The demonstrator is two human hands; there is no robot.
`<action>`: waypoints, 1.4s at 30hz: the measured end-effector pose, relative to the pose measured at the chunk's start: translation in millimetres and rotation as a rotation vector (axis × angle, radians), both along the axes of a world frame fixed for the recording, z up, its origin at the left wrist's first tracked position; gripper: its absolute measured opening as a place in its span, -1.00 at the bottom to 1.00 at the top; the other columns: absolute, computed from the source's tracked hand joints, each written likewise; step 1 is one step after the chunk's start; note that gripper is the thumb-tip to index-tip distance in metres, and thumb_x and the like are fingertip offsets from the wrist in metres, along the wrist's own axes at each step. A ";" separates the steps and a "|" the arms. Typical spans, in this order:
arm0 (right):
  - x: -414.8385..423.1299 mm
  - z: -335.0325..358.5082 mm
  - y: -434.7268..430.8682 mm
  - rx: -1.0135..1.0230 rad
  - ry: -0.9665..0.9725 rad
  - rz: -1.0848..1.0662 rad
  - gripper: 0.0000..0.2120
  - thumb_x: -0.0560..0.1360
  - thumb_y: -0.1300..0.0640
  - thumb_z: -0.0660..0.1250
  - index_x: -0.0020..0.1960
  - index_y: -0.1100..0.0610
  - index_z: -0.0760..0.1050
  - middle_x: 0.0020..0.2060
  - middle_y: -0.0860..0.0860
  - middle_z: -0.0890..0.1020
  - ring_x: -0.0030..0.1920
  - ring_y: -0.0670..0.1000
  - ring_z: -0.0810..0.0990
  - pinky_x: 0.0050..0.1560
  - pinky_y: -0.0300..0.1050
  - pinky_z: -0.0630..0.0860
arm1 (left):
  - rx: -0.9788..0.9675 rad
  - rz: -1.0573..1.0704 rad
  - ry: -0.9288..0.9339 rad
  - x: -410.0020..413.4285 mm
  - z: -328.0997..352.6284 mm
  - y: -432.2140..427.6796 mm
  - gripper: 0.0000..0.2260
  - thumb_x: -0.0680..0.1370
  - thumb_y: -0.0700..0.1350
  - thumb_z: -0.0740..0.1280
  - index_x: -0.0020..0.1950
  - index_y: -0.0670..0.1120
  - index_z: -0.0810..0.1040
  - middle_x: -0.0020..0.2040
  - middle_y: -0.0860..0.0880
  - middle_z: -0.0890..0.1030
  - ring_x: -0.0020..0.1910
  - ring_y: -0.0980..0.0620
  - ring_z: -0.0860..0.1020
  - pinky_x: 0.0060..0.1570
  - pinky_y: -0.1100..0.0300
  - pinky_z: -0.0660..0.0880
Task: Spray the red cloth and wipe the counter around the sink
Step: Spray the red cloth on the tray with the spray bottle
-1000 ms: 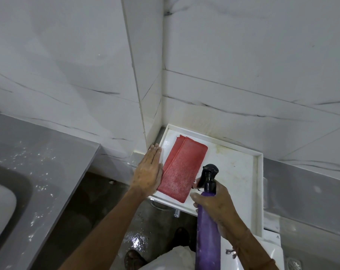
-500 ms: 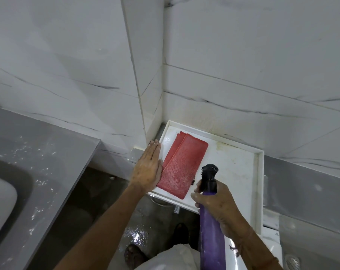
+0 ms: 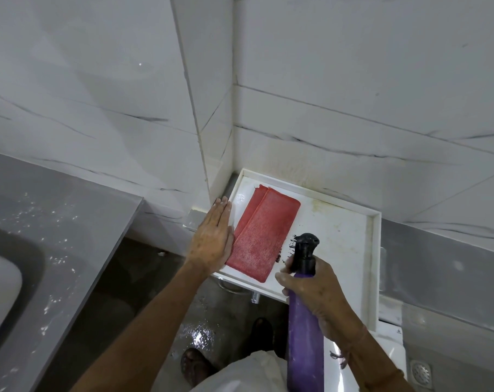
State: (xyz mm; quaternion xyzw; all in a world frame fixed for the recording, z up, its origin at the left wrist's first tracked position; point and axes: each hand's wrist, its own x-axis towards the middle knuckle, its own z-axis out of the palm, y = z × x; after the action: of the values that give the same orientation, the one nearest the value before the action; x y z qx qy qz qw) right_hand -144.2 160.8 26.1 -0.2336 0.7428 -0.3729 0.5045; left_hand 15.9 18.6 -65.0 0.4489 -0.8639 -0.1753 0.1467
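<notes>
A folded red cloth [image 3: 264, 232] lies flat on a white tray-like shelf [image 3: 342, 230] in the wall corner. My left hand [image 3: 213, 236] rests flat with fingers together, pressing the cloth's left edge and the shelf rim. My right hand [image 3: 315, 287] grips a purple spray bottle [image 3: 305, 332] by the neck, its black nozzle [image 3: 305, 247] aimed at the cloth from its lower right. At far left the grey counter [image 3: 50, 222] carries white specks, and the sink basin [image 3: 2, 281] is partly visible.
White marble-look wall tiles [image 3: 353, 80] rise behind the shelf. A wet dark floor [image 3: 144, 281] lies below, with my foot [image 3: 194, 366] on it. A floor drain [image 3: 421, 374] sits at lower right beside a white fixture [image 3: 392, 338].
The view has shifted slightly. Both hands, the cloth and the bottle stay in nearly the same places; dark specks now show on the shelf just beside the nozzle.
</notes>
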 end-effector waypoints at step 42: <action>-134.9 -23.7 -72.2 -0.612 0.829 -0.374 -0.33 0.28 0.00 0.52 0.18 0.38 0.35 -0.02 0.32 0.50 -0.04 0.24 0.52 0.13 -0.28 0.45 | -0.108 -0.099 -0.137 -2.7 9.1 1.5 -0.48 0.50 -0.28 0.37 0.40 -0.39 0.29 0.40 -0.37 0.36 0.41 -0.32 0.33 0.36 -0.19 0.12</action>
State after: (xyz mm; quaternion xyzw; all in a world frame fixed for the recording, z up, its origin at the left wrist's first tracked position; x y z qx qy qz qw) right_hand -279.1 88.6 2.4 -0.3612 0.7658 -0.5321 0.0036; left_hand 13.2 20.1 -55.9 0.4081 -0.9012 -0.1041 0.1023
